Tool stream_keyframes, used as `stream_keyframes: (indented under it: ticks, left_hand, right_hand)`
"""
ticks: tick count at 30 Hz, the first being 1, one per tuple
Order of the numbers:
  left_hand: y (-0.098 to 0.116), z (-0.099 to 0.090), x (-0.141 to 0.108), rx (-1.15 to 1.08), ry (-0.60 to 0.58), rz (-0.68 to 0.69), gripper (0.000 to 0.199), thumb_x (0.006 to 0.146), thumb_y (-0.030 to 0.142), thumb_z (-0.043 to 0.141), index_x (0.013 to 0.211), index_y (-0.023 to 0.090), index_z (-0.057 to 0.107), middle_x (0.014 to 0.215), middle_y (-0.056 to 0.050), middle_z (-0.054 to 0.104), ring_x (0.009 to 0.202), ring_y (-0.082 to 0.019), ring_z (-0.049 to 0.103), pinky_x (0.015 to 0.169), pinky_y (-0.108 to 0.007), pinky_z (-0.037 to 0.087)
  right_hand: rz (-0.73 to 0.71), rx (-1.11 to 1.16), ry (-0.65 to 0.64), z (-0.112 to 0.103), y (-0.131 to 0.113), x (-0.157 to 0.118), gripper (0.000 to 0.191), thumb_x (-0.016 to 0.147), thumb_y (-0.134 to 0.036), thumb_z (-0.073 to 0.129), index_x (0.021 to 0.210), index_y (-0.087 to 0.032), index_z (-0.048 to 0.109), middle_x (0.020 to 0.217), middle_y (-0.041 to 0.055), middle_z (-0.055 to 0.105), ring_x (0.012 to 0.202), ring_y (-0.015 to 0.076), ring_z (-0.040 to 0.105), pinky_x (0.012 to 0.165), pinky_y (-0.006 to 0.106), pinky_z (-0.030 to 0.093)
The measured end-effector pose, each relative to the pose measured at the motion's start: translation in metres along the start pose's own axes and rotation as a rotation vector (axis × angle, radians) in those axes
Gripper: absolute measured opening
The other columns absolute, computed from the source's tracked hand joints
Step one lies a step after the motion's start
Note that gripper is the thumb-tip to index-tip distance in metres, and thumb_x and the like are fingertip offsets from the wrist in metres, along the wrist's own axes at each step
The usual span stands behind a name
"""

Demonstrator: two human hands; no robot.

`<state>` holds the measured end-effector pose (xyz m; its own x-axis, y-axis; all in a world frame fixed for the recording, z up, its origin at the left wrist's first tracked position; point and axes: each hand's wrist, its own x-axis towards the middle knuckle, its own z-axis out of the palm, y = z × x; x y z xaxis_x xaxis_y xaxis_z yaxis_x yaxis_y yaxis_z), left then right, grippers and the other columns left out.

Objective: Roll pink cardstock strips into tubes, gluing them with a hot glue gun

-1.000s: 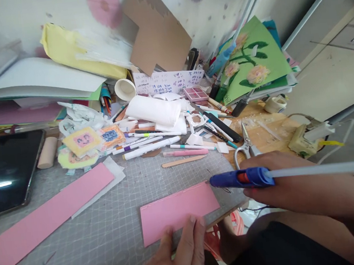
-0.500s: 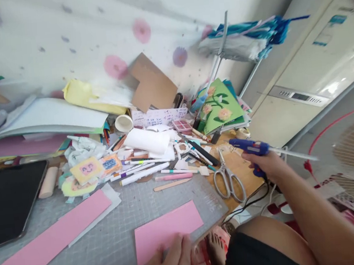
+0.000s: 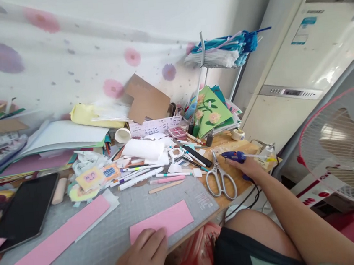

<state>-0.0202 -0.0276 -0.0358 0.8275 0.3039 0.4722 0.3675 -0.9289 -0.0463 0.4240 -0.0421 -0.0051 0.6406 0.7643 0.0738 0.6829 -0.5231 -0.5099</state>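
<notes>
- Nearest my view, the left hand (image 3: pixel 142 254) reaches over the tabletop's front edge, back of the hand up, gripping nothing. Its fingers lie on the short pink strip (image 3: pixel 177 217), I judge to steady it.
- That strip lies flat on the grey cutting mat (image 3: pixel 98 261), close to the front edge and towards the right corner, in easy reach. I take the mat to be shielding the wood.
- Left of it I see the long pink strip (image 3: pixel 62 243), slanted across the mat and partly over white paper (image 3: pixel 112 202), probably laid aside to leave working room.
- The scissors (image 3: pixel 221 180) rest at the mat's right edge, handles towards the person, which suits a quick pick-up.
- Past them, the right hand (image 3: pixel 247 168) is wrapped around the blue glue gun (image 3: pixel 234 156), nozzle aimed left, well apart from the strip. I cannot tell whether the trigger is squeezed, or whether the gun touches the tabletop.
- Further back, a wooden stick (image 3: pixel 166 187), pens (image 3: pixel 141 178) and a white roll (image 3: pixel 143 149) crowd towards the rear edge, seemingly pushed there for space.
- Farthest, brown cardboard (image 3: pixel 147 101) leans against the wall, likely for storage.
</notes>
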Motion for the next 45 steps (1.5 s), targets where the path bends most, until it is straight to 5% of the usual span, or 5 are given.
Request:
stream_keyframes:
  ticks: [13,20,25,33,45]
  left_hand:
    - [0.013,-0.006,0.001,-0.003,0.095,-0.069,0.031,0.095,0.013,0.040,0.110,0.022,0.065,0.109,0.000,0.068,0.100,-0.017,0.062,0.091,-0.031,0.050]
    - [0.000,-0.029,-0.011,0.041,0.189,-0.111,0.025,0.096,0.015,0.041,0.097,0.014,0.065,0.095,-0.004,0.068,0.090,-0.016,0.060,0.089,-0.031,0.041]
    - [-0.006,-0.031,-0.027,0.092,0.118,-0.184,0.020,0.094,0.021,0.048,0.106,0.015,0.063,0.106,-0.007,0.064,0.098,-0.022,0.058,0.091,-0.038,0.040]
    - [0.003,-0.026,-0.034,-0.023,0.138,-0.226,0.018,0.093,0.014,0.049,0.107,0.013,0.061,0.106,-0.008,0.062,0.099,-0.020,0.056,0.090,-0.036,0.044]
    - [0.001,-0.028,-0.027,-0.181,0.149,-0.254,0.018,0.091,0.007,0.051,0.105,0.014,0.059,0.103,-0.006,0.061,0.098,-0.015,0.057,0.091,-0.028,0.045]
  right_hand:
    - [-0.051,-0.129,0.125,-0.005,0.021,-0.031,0.038,0.092,-0.039,0.057,0.122,-0.016,0.054,0.115,0.0077,0.060,0.096,0.0196,0.062,0.084,0.041,0.052]
    - [-0.142,-0.177,-0.033,-0.037,0.004,-0.095,0.032,0.086,-0.044,0.052,0.074,-0.018,0.067,0.063,0.0042,0.065,0.061,0.0221,0.062,0.057,0.035,0.047]
    - [-0.788,-0.170,-0.385,-0.011,-0.079,-0.149,0.016,0.090,-0.027,0.053,0.092,-0.021,0.067,0.090,0.0057,0.068,0.085,0.0193,0.063,0.076,0.030,0.050]
    - [-0.876,-0.238,-0.310,0.043,-0.115,-0.170,0.029,0.079,-0.013,0.066,0.107,-0.013,0.063,0.103,0.0138,0.066,0.095,0.0330,0.060,0.080,0.051,0.051]
    - [-0.958,-0.109,-0.275,0.051,-0.107,-0.164,0.027,0.084,-0.013,0.062,0.110,-0.019,0.062,0.098,0.0065,0.067,0.089,0.0227,0.061,0.078,0.037,0.053]
